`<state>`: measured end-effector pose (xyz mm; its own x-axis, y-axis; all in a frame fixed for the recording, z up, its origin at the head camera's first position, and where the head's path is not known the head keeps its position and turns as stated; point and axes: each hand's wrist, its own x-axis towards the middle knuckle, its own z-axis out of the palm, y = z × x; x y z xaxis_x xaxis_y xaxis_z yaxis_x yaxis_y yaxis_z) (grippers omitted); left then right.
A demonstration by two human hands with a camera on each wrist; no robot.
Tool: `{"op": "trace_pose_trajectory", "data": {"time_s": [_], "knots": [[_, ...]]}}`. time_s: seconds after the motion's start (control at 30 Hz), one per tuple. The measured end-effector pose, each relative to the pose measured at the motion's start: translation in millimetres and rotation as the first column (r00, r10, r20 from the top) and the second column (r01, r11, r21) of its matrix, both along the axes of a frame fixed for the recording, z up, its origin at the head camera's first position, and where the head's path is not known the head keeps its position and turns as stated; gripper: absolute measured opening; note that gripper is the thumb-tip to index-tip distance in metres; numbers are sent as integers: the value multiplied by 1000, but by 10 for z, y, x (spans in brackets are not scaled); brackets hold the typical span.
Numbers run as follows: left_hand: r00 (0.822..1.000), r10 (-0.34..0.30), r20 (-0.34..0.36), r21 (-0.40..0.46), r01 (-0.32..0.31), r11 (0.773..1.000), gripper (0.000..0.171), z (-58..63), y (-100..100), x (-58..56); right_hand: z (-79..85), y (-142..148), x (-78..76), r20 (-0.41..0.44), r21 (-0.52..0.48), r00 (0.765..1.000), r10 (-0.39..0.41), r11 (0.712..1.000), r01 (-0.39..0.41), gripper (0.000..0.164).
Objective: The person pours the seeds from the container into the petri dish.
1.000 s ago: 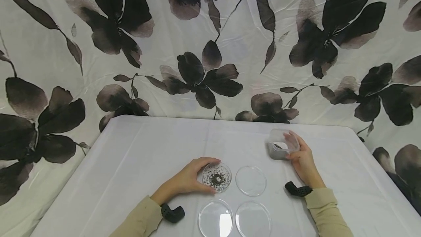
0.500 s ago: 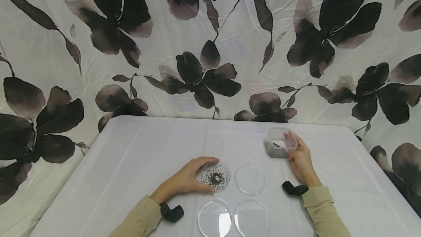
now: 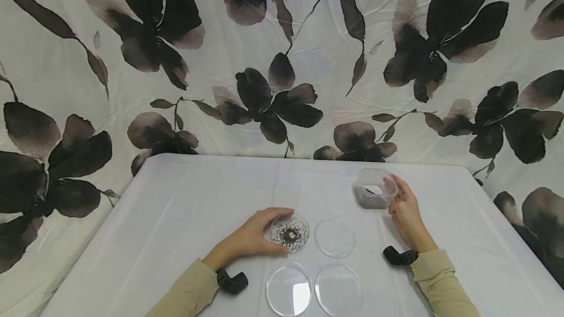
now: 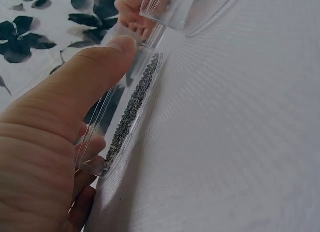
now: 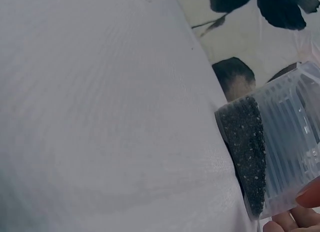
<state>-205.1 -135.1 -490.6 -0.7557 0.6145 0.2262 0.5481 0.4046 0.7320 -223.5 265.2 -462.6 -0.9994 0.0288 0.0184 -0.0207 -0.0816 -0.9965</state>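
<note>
My left hand curves round a clear petri dish on the table, thumb on its near side and fingers on its far side. Dark granules are scattered in the dish, densest in a ring round a pale middle. In the left wrist view the granules form a thin layer along the bottom. Toward the back right, my right hand grips the right side of a clear plastic tub. Dark granules fill the tub's lower part, and a small white patch shows inside it. The tub stands on the table.
A round clear dish or lid lies right of the filled dish. Two larger clear round pieces lie side by side nearer the person. White cloth covers the table, and a floral curtain hangs behind its far edge.
My right hand's fingers have shifted slightly outward along the tub's side. The left hand and the filled dish stay in place; the head view has moved a little.
</note>
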Motion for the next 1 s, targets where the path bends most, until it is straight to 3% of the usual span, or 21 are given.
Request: {"op": "trace_pose_trajectory", "data": {"time_s": [0.27,0.47,0.67,1.0], "knots": [[1000,-20,-3,12,20,1000,88,16,9,13,109,90,50,-31,49,999,-13,999,14,88],[999,-31,24,62,30,998,86,22,18,5,312,90,133,-123,124,991,-48,990,63,85],[999,-25,47,95,21,995,85,32,8,12,468,-42,262,-213,226,977,-23,971,72,78],[999,1,50,53,-4,999,87,27,10,29,604,-367,495,-401,366,909,114,930,44,68]]}}
